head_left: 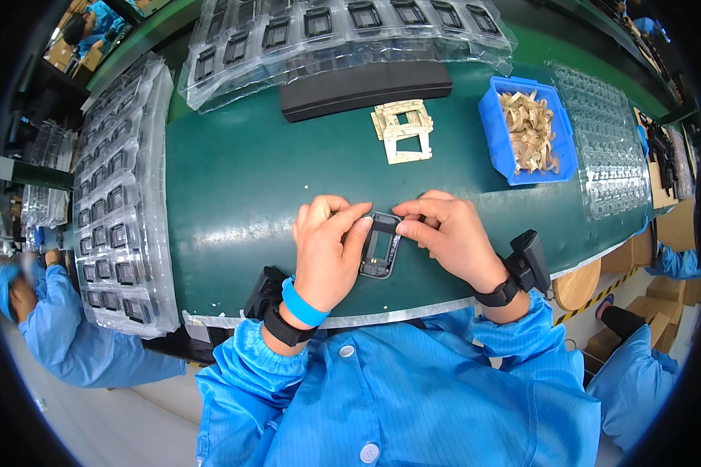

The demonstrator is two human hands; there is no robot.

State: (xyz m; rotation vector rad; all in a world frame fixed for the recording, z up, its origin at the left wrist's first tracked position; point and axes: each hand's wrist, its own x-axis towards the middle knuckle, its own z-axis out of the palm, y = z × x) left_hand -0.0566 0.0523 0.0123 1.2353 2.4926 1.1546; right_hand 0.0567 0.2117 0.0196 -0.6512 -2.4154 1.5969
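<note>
A small black plastic housing frame with rounded corners and a window in its middle is tilted slightly over the green table, between my hands. My left hand pinches its upper left edge with thumb and forefinger. At the upper right corner, my right hand is closed, thumb and forefinger pressed on the frame. Whether a thin piece lies under those fingertips is too small to tell. Beyond my hands lie cream-coloured backing sheets with cut-out windows, stacked loosely.
A blue bin of tan paper strips stands at the right, beside clear plastic trays. A long black box lies at the back. Trays of black frames line the back and left. People in blue work at both sides.
</note>
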